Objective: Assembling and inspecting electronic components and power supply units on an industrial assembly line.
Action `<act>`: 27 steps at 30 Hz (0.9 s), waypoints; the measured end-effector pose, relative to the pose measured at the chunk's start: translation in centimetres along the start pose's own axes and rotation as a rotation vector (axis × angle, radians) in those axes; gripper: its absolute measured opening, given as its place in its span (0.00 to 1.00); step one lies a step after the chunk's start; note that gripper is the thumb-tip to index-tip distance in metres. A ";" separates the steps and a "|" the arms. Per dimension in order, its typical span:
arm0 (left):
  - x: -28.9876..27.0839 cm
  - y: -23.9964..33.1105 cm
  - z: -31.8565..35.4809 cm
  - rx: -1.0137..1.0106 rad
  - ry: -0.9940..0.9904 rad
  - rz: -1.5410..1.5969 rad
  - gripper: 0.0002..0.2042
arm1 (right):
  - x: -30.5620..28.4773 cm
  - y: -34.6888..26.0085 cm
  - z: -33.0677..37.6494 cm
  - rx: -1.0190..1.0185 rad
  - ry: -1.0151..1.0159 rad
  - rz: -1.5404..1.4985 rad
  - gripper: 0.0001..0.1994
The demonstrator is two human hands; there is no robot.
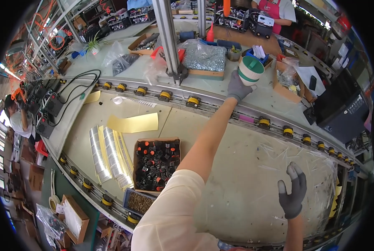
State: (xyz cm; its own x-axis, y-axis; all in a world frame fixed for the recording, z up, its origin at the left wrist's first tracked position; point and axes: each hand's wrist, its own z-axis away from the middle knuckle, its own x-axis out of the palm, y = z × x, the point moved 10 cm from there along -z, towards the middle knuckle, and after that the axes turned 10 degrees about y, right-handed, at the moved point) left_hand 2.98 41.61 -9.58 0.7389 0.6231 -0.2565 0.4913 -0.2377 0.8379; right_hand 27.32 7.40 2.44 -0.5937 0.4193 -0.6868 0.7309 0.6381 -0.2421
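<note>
My left arm reaches across to the far bench, and my left hand (238, 86), in a grey glove, is closed round the side of a white cup (249, 79) with a green band and a green inside. The cup is tilted, and its far side is hidden. Over the pale table (237, 188) at the right hovers my right hand (292, 191), also gloved in grey. Its fingers are apart and curved, with nothing in them.
A roller rail (193, 101) runs between table and bench. Left of my arm lie a carton of black and orange knobs (157, 163), silver label strips (114, 152) and a blue bin of small brass-coloured parts (139, 201). Behind stands a metal post (167, 37); a black monitor (341, 106) is at right.
</note>
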 end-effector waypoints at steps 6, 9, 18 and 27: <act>-5.2 -1.7 2.3 -0.034 -0.256 -0.243 0.51 | 4.1 -8.2 2.4 -0.002 -0.140 -0.132 0.22; -12.2 -2.2 3.2 0.198 -0.283 -0.372 0.46 | 6.4 -14.4 4.6 -0.081 -0.259 -0.239 0.21; -53.6 -12.8 1.6 0.120 0.013 -1.145 0.28 | 10.3 -23.2 10.2 -0.259 -0.542 -0.250 0.20; -85.0 -21.5 10.9 -0.455 0.239 -1.719 0.18 | 11.8 -25.0 11.1 -0.165 -0.653 -0.116 0.18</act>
State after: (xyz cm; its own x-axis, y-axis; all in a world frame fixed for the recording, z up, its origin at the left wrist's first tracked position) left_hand -65.38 -14.38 -10.99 -0.5084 0.0182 -0.8609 0.3752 0.9046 -0.2024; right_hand 5.73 -10.81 -7.26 -0.3024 -0.1006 -0.9479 0.5832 0.7671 -0.2675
